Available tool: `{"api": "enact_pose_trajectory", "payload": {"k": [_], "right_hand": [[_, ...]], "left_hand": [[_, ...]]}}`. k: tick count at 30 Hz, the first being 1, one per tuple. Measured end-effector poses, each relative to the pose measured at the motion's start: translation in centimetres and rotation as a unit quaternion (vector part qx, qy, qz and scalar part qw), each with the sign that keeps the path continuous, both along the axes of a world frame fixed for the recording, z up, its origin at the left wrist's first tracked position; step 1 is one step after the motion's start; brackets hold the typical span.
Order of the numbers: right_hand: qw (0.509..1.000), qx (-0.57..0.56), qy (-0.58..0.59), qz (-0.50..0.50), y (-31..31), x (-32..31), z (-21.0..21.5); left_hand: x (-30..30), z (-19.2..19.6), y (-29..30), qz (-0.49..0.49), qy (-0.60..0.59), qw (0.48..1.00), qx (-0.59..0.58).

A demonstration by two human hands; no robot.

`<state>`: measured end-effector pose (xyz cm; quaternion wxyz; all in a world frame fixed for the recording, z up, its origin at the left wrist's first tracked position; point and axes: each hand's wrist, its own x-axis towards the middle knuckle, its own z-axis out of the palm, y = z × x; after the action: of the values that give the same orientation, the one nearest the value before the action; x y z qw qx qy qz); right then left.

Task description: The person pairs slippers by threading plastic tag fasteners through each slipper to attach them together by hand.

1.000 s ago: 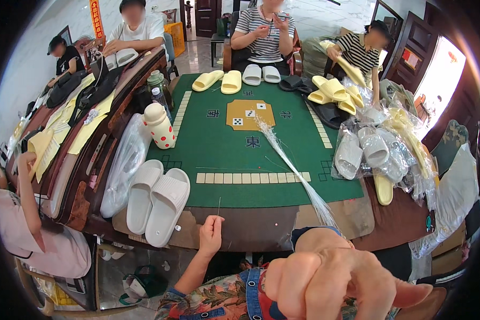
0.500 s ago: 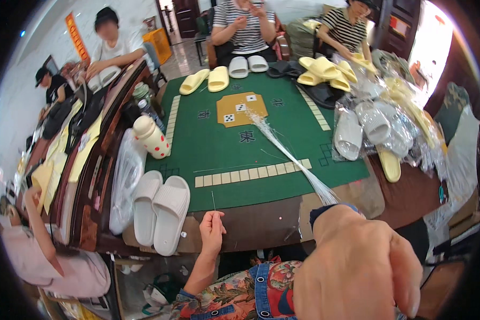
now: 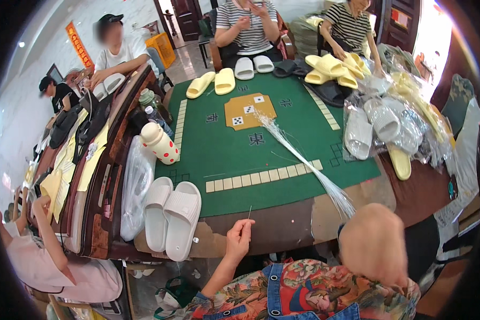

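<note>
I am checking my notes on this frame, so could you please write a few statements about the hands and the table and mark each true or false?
1. The left hand pinches a thin strand. True.
2. The right hand grips a slipper. False: it is raised near the lower end of the strand bundle, with no slipper in it.
3. A white slipper pair lies at the table's near left corner. True.
4. The dotted bottle lies on its side. False: it stands upright.
5. The table top is red. False: it is green.

Slipper-strewn green table (image 3: 234, 160)
</note>
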<state>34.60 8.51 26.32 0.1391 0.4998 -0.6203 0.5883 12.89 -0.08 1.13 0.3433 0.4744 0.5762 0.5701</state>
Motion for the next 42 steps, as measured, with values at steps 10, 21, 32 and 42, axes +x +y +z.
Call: {"api": "enact_pose_trajectory", "payload": {"k": [10,21,32,42], "right_hand": [[0.655,-0.275,-0.396,-0.582,0.6,-3.0,-16.4],[0.567,-0.169,-0.343,-0.73,4.4,5.4,-17.5],[-0.027,-0.011,-0.069,-0.997,13.8,19.0,-21.3],[0.166,-0.116,-0.109,-0.973,22.7,15.2,-22.0]], "left_hand": [[0.7,1.9,2.6,0.026,-0.123,0.992,-0.032],[-0.1,-1.4,3.1,0.008,0.02,1.0,-0.004],[0.6,-0.9,2.9,0.019,0.042,0.999,-0.019],[0.6,-1.0,3.2,0.022,0.069,0.997,-0.023]]}}
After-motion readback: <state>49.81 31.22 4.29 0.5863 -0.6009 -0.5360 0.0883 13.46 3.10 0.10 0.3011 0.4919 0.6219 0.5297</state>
